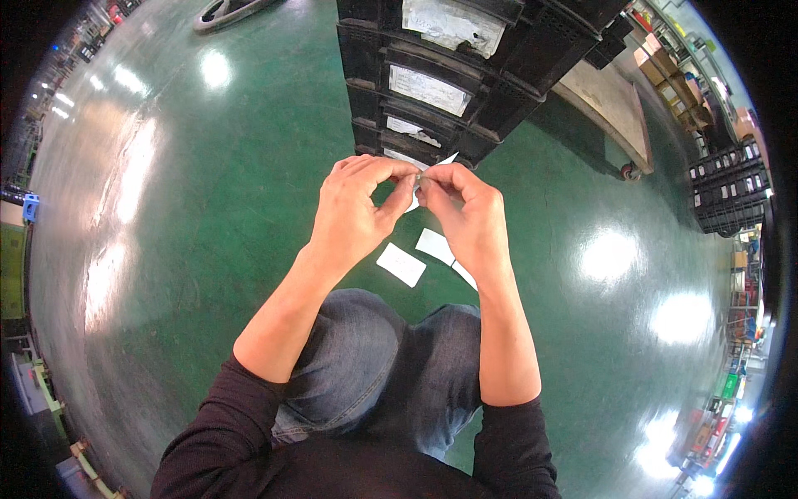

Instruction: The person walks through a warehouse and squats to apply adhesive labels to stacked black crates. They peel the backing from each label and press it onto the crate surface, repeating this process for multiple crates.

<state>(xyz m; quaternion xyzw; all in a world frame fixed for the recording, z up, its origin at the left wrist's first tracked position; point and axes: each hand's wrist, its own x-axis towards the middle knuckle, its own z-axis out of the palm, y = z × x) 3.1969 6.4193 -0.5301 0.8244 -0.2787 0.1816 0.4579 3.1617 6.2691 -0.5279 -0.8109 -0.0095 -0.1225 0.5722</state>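
Observation:
My left hand point(357, 198) and my right hand point(465, 198) meet in front of a stack of black plastic crates point(366, 62). Both are closed in a pinch, thumb against fingertips, on a small greyish thing point(420, 176) too tiny to name. White paper point(447, 161) shows just behind the fingertips; whether the fingers hold it too, I cannot tell. Below the hands a white card point(401, 264) lies on the green floor point(249, 183). Beside it is a second white card point(434, 244), and my right wrist partly covers a third piece.
Worn white labels point(429, 89) sit on the crate fronts. To the right stands a low wheeled board point(607, 100), with more black crates point(727, 187) farther off. A dark ring-shaped object point(229, 12) lies at the far left. My jeans-clad knees point(349, 349) are below.

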